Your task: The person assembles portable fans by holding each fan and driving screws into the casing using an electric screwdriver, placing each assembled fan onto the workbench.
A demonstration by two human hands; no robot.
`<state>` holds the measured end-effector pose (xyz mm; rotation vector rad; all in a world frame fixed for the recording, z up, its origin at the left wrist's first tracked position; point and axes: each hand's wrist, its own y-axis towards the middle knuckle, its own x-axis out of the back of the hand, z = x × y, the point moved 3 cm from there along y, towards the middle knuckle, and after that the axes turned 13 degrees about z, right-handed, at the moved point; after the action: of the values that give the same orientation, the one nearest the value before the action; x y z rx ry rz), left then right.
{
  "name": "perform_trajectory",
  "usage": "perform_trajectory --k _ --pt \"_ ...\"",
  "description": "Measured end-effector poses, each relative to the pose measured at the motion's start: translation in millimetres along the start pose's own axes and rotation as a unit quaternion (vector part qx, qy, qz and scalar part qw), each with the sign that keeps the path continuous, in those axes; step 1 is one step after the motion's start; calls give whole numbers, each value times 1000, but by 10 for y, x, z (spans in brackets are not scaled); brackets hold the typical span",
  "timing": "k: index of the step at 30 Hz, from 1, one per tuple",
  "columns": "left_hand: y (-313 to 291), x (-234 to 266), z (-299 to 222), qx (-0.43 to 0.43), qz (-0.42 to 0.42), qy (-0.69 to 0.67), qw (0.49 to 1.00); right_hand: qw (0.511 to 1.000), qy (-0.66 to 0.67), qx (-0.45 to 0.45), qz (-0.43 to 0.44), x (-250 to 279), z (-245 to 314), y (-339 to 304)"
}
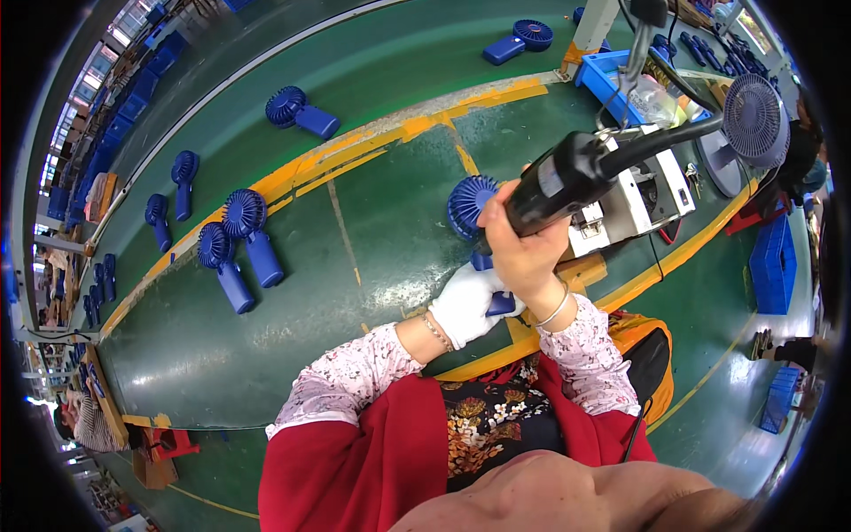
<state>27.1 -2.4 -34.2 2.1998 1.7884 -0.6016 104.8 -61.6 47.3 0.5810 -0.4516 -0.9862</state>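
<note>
My left hand (472,304), in a white glove, is closed around the handle of a blue handheld fan (470,206). The fan's round ribbed head points away from me, and the handle's lower end shows below the glove. Wrapped around a black corded electric screwdriver (557,182) is my bare right hand (525,259). The screwdriver slants over the fan, its body and cord toward the upper right. My right hand hides its tip, so I cannot tell whether it touches the fan. Just right of it stands a white boxy device (634,199).
Two blue handheld fans (263,257) lie on the green bench (301,310) to the left. More fans (301,111) sit on a green belt beyond the yellow-taped edge. At the right are a blue bin (607,84) and a grey desk fan (755,120); the screwdriver's cord arcs overhead.
</note>
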Motion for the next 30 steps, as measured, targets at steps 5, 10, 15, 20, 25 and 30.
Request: perform_trajectory --k 5,10,15,20,25,30 --pt "7 -18 -82 37 41 -14 998 999 38 -4 3 31 10 32" --pt "-11 -81 -114 -72 84 156 982 988 149 -21 21 57 80 91" --pt "18 -137 -118 124 -10 -369 921 997 67 38 -6 230 250 204" --pt "16 -153 -97 97 4 -378 921 973 -143 82 -161 567 390 352" --pt "-1 -184 -150 114 -22 -353 928 943 -276 12 -186 696 297 460" --pt "37 -174 -93 122 -42 -367 921 976 -173 5 -132 427 297 332"
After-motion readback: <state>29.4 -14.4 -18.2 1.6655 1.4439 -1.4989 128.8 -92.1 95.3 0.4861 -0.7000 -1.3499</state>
